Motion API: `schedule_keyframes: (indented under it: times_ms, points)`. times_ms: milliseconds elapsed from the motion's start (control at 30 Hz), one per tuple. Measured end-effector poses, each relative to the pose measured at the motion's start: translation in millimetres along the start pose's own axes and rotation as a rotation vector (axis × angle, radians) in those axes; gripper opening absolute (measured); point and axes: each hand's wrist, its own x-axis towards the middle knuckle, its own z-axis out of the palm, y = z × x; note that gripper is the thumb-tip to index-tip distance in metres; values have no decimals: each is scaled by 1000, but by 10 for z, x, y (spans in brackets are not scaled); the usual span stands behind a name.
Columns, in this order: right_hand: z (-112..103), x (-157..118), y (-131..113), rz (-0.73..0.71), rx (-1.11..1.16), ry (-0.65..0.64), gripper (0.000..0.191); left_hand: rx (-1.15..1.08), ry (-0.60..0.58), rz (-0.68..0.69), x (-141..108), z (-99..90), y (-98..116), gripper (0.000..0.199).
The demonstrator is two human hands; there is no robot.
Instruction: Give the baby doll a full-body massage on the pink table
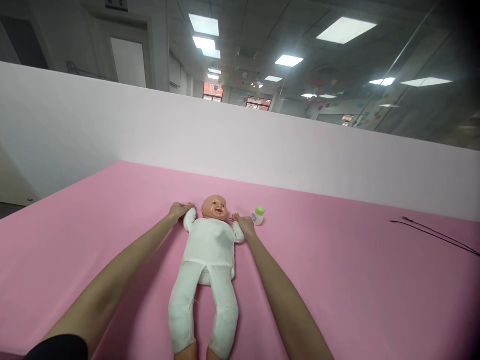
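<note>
Doll (210, 242) lies face-up, arms already raised, left hand (179, 210) and right hand (246, 226) clamped on its hands (235, 217), bottle (258, 216) capped.

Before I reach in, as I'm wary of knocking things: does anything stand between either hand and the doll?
Nothing visible: the left hand and right hand both hold the doll. The green-lidded container stands beside the right hand, on the side away from the doll.

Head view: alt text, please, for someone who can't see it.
A person's left hand and right hand hold a white-clad doll by its raised arms, face up on a pink surface. A white jar with a green lid stands beside the right hand; two dark strands lie farther right.
</note>
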Motion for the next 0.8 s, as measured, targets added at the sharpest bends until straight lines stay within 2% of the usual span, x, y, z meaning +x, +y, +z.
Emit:
schedule_keyframes:
  times_ms: [67, 167, 200, 267, 333, 400, 500, 567, 633, 733, 800]
  points:
    - [-116, -76, -65, -35, 7, -25, 42, -41, -43, 51, -116, -91, 51, 50]
    - [-440, -303, -220, -122, 27, -108, 42, -72, -147, 213, -403, -365, 136, 44]
    - [-568, -412, -257, -156, 33, -173, 40, -48, -227, 300, -522, -475, 139, 39]
    - [-798, -660, -275, -264, 13, -443, 35, 87, -477, 476, -769, -672, 82, 26]
    - [-942, -905, -213, -320, -58, -639, 31, 245, -686, 576, -994, -795, -52, 20]
    - [-981, -1102, -102, -346, -133, -718, 26, 339, -747, 637, -1161, -830, -212, 19]
    - [-918, -1248, 29, -357, -173, -690, 22, 384, -687, 690, -1290, -786, -353, 19]
    - [-851, -1232, 21, -355, -140, -650, 22, 367, -661, 663, -1302, -737, -328, 17]
    - [-772, -1120, -67, -348, -75, -583, 26, 288, -608, 581, -1249, -674, -229, 16]
    - [-598, -781, -246, -265, 30, -333, 36, 104, -356, 440, -1028, -524, -46, 27]
    - [-445, -488, -314, -150, 67, -132, 41, 6, -172, 365, -798, -387, 47, 38]
